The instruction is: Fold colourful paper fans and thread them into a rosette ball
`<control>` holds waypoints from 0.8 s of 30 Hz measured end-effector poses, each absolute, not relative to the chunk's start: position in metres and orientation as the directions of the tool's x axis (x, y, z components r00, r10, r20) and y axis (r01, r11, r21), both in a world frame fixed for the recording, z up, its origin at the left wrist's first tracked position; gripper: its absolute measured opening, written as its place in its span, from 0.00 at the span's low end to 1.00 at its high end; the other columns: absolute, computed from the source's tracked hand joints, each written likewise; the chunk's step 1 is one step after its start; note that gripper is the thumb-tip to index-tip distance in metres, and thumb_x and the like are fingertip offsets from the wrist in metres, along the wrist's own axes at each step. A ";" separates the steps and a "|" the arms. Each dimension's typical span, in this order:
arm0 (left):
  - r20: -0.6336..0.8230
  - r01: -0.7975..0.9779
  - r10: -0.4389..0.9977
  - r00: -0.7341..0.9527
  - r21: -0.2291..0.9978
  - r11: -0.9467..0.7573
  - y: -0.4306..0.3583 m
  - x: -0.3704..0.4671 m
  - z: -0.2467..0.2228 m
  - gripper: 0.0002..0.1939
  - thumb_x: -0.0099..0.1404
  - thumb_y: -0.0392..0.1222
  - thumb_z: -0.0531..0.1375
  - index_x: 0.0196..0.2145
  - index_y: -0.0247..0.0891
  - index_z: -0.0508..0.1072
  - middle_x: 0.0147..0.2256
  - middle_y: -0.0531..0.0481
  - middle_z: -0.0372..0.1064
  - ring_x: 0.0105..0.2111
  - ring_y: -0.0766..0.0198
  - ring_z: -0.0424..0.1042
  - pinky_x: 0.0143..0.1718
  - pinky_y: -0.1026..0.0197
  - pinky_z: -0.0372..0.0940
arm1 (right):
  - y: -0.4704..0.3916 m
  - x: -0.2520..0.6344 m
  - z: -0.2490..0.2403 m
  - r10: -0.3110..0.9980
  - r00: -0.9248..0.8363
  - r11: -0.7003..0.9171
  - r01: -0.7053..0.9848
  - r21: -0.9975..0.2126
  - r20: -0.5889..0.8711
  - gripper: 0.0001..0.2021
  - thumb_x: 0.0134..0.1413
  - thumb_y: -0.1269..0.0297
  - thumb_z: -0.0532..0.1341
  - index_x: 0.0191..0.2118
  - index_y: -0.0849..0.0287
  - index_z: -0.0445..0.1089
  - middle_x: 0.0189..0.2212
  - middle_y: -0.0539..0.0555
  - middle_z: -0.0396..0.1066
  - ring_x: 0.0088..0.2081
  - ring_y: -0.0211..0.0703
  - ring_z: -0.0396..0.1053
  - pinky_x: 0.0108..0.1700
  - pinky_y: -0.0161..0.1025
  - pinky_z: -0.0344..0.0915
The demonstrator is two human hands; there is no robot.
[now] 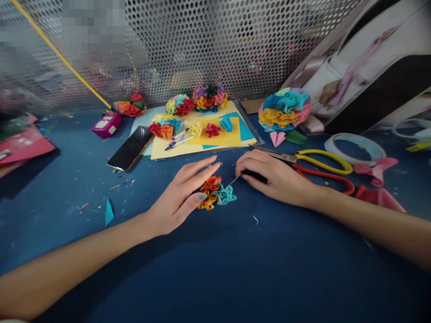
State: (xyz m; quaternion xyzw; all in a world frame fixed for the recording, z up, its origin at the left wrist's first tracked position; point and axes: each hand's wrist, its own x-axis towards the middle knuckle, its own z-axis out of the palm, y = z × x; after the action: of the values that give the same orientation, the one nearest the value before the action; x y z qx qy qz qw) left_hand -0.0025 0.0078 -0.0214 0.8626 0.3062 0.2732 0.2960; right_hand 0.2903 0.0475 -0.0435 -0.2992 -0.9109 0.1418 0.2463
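A cluster of crinkled paper flowers (226, 194) in orange, mustard and light blue lies on the blue tabletop between my hands. My left hand (183, 193) is beside it with the fingers stretched out. Its thumb overlaps the mustard part, and I cannot tell whether it presses on it. In my right hand (266, 177) is a black-handled tool (255, 175) with a thin metal shaft, pointing at the light blue flower. The fingers are closed around the handle and hide part of it.
Scissors (323, 161) and a tape roll (355, 148) lie right of my right hand. Behind are a phone (129, 150), a pen (178, 143), yellow paper (232, 139), several paper flowers (210, 98) and a large paper ball (284, 110). A perforated metal panel (188, 45) stands at the back.
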 end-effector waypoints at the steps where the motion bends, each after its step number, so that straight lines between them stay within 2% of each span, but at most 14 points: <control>1: 0.291 0.358 0.694 0.659 0.690 -0.629 0.008 -0.002 -0.021 0.33 0.78 0.61 0.42 0.75 0.48 0.51 0.74 0.44 0.48 0.74 0.47 0.49 0.73 0.40 0.48 | 0.048 0.290 -0.043 0.615 -0.700 0.780 0.475 -0.407 0.362 0.08 0.68 0.73 0.54 0.43 0.55 0.69 0.43 0.57 0.73 0.46 0.49 0.71 0.49 0.47 0.69; 4: 0.270 0.353 0.673 0.689 0.686 -0.636 0.008 -0.001 -0.020 0.38 0.76 0.66 0.39 0.76 0.47 0.45 0.76 0.45 0.41 0.76 0.47 0.43 0.75 0.41 0.43 | 0.048 0.290 -0.043 0.612 -0.701 0.783 0.472 -0.405 0.366 0.08 0.67 0.74 0.55 0.43 0.55 0.69 0.43 0.57 0.73 0.46 0.49 0.71 0.49 0.47 0.69; 7: 0.251 0.362 0.615 0.747 0.623 -0.694 0.008 -0.001 -0.020 0.40 0.75 0.68 0.38 0.76 0.46 0.44 0.77 0.45 0.38 0.76 0.47 0.40 0.75 0.42 0.40 | 0.047 0.290 -0.043 0.611 -0.701 0.785 0.473 -0.400 0.369 0.08 0.67 0.74 0.54 0.43 0.55 0.69 0.43 0.57 0.73 0.46 0.48 0.71 0.50 0.46 0.68; 12: 0.300 0.445 0.594 0.746 0.440 -0.780 0.004 0.000 -0.023 0.44 0.73 0.71 0.36 0.77 0.44 0.34 0.76 0.41 0.40 0.76 0.47 0.42 0.75 0.41 0.31 | 0.048 0.290 -0.044 0.613 -0.704 0.781 0.473 -0.408 0.357 0.09 0.66 0.74 0.55 0.43 0.55 0.69 0.43 0.57 0.73 0.46 0.49 0.71 0.50 0.46 0.68; 15: 0.290 0.447 0.552 0.782 0.357 -0.820 0.003 0.000 -0.024 0.45 0.72 0.72 0.35 0.77 0.43 0.39 0.75 0.40 0.46 0.75 0.47 0.48 0.75 0.41 0.24 | 0.049 0.291 -0.045 0.615 -0.705 0.779 0.473 -0.412 0.354 0.08 0.67 0.74 0.54 0.44 0.54 0.69 0.43 0.57 0.72 0.47 0.49 0.71 0.50 0.46 0.68; 18: 0.251 0.428 0.529 0.811 0.363 -0.828 0.003 0.000 -0.024 0.43 0.73 0.71 0.34 0.77 0.45 0.41 0.74 0.41 0.49 0.73 0.49 0.52 0.74 0.41 0.20 | 0.048 0.291 -0.046 0.621 -0.698 0.775 0.477 -0.415 0.356 0.08 0.68 0.72 0.54 0.44 0.55 0.68 0.44 0.57 0.72 0.47 0.49 0.71 0.50 0.46 0.67; 22: 0.303 0.459 0.575 0.760 0.375 -0.805 0.004 0.000 -0.024 0.46 0.72 0.73 0.34 0.77 0.44 0.31 0.76 0.41 0.38 0.76 0.45 0.41 0.75 0.39 0.24 | 0.048 0.291 -0.046 0.618 -0.703 0.776 0.473 -0.416 0.353 0.08 0.68 0.72 0.54 0.43 0.54 0.69 0.44 0.56 0.72 0.47 0.49 0.71 0.50 0.46 0.67; 24: 0.270 0.461 0.568 0.778 0.369 -0.807 0.005 0.000 -0.023 0.45 0.72 0.72 0.34 0.77 0.45 0.30 0.76 0.40 0.38 0.76 0.45 0.41 0.74 0.38 0.23 | 0.048 0.291 -0.045 0.618 -0.703 0.777 0.475 -0.413 0.353 0.08 0.68 0.72 0.54 0.43 0.55 0.69 0.43 0.57 0.72 0.46 0.49 0.70 0.50 0.46 0.67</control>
State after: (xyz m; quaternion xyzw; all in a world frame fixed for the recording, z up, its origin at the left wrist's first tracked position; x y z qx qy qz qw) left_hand 0.0004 0.0046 -0.0234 0.9320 0.2759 0.1871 0.1424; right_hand 0.2909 0.0479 -0.0453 -0.2999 -0.9109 0.1472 0.2421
